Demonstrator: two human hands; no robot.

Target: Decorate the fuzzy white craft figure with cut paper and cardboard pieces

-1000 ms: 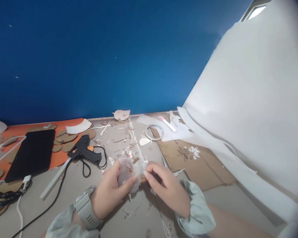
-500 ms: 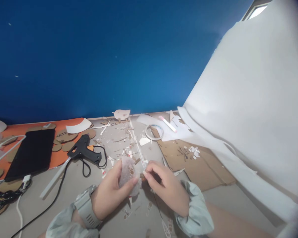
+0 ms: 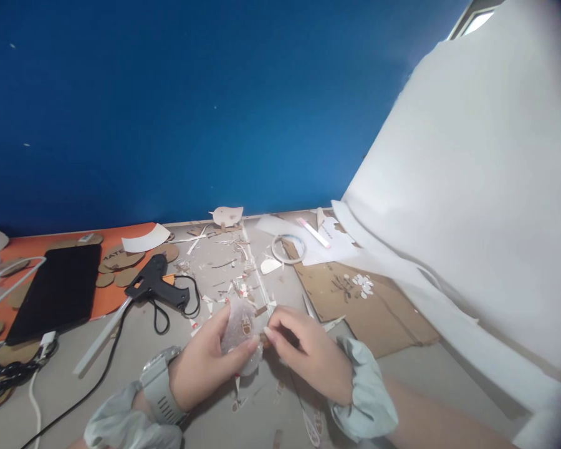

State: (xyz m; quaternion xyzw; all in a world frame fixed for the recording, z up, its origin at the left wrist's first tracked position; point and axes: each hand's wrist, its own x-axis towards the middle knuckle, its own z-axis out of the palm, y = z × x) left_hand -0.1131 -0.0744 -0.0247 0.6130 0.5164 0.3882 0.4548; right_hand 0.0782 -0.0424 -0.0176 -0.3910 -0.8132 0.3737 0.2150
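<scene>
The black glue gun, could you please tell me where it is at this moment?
In the head view, the glue gun lies left of centre, right of the black-screened device and farther forward than the left hand.

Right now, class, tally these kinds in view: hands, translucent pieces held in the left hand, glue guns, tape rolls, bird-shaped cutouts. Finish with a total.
Hands: 2 (left hand, right hand)
Translucent piece in the left hand: 1
Glue gun: 1
Tape roll: 1
Bird-shaped cutout: 1
Total: 6

Soft, hazy light; top right corner darkened.
</scene>
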